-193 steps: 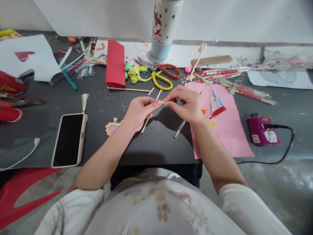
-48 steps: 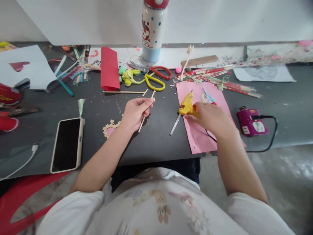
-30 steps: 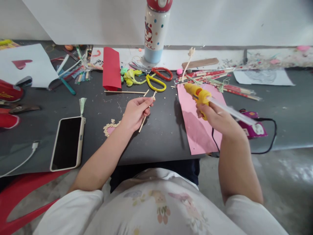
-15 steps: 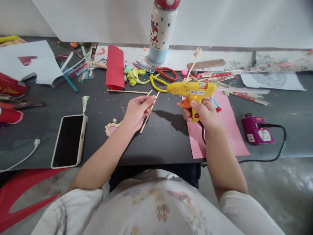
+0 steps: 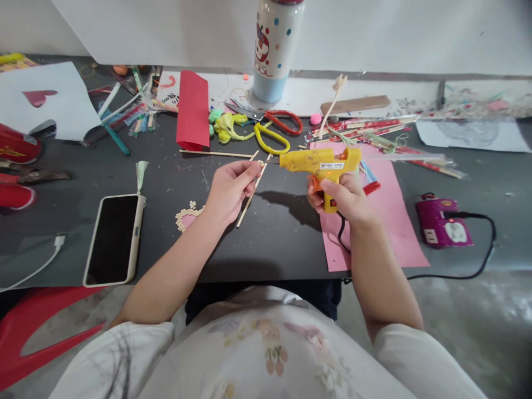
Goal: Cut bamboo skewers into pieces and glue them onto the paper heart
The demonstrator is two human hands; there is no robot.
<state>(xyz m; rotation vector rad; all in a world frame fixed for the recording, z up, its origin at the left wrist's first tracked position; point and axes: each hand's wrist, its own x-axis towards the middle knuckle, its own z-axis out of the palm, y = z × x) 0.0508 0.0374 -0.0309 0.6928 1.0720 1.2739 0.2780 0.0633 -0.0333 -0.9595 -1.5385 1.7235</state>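
Glue gun [image 5: 318, 160]: yellow, held level over the worktop [image 5: 270, 238], with its nozzle pointing to 9 o'clock and almost touching the top end of the wooden stick [image 5: 245, 208].
Step in hand: it seems glue is being put on the stick tip.
Next move: it would need a steady nozzle, and fingers kept off the tip.
Right hand [image 5: 343, 197]: closed around the gun handle, one finger at the orange trigger.
Left hand [image 5: 230, 188]: fingers pinched on the stick near its upper end.
Nearby: phone [image 5: 112, 238], at 8 o'clock from the left hand.
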